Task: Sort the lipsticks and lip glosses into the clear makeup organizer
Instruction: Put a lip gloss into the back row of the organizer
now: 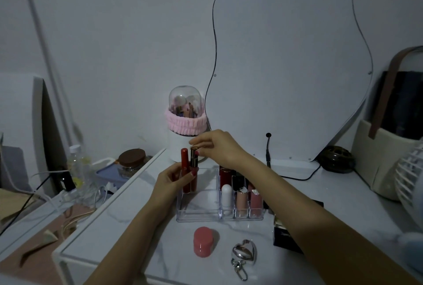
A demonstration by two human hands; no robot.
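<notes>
The clear makeup organizer point(199, 215) sits mid-table. Two tall lip glosses stand at the back left of its big left compartment: a red one point(185, 165) and a darker one with a gold cap point(194, 163). My left hand point(170, 180) holds both tubes around their middle. My right hand point(215, 147) pinches the top of the gold-capped gloss. In the small right-hand slots stand a white tube point(226, 194), a peach lipstick point(242, 200), a pink lipstick point(254, 200) and a dark red one point(225, 176) behind.
In front of the organizer lie a round pink jar point(203, 241) and a silver heart keychain point(243, 254). A dark box point(286, 237) sits under my right forearm. A domed brush holder point(185, 124) and curvy mirror point(286, 67) stand behind. A white fan point(409, 181) is at right.
</notes>
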